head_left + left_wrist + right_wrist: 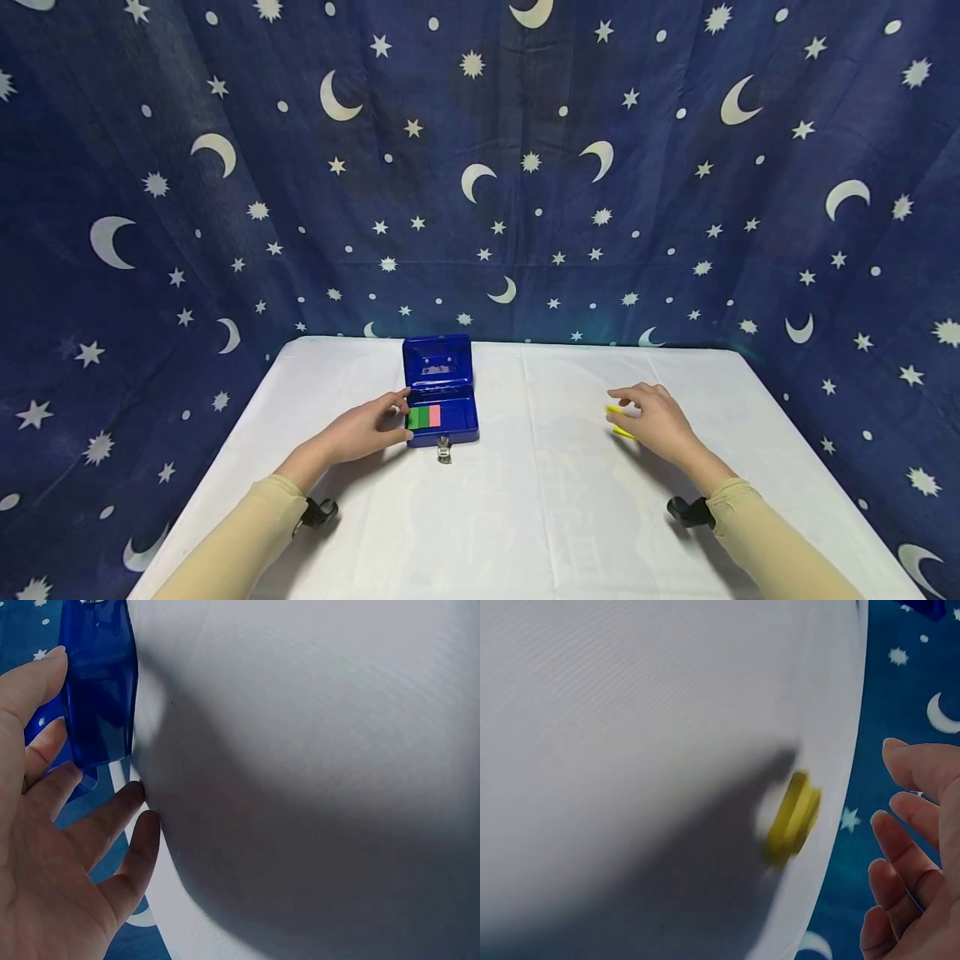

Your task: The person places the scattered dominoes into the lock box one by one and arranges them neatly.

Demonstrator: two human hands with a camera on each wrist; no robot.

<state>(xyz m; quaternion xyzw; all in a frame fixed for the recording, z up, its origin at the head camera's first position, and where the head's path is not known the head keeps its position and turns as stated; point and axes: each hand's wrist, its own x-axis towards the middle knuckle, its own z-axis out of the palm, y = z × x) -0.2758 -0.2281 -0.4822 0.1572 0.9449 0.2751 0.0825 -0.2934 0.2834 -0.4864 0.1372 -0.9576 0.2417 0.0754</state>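
In the head view an open blue metal box [459,427] stands on the table, its lid [437,360] tipped back. A light green, a dark green and a pink piece [435,416] lie side by side at the box's left end. My left hand [367,429] is at that left side, thumb at the near corner and forefinger by the hinge corner, the other fingers spread. My right hand [660,423] hovers over a small yellow piece [793,819], fingers loosely bent. The right wrist view shows that piece, blurred, apart from the fingertips.
A white cloth [517,517] covers the table. Dark blue curtains [540,200] with moons and stars hang behind and along both sides. From the box's front hangs a metal latch [444,450].
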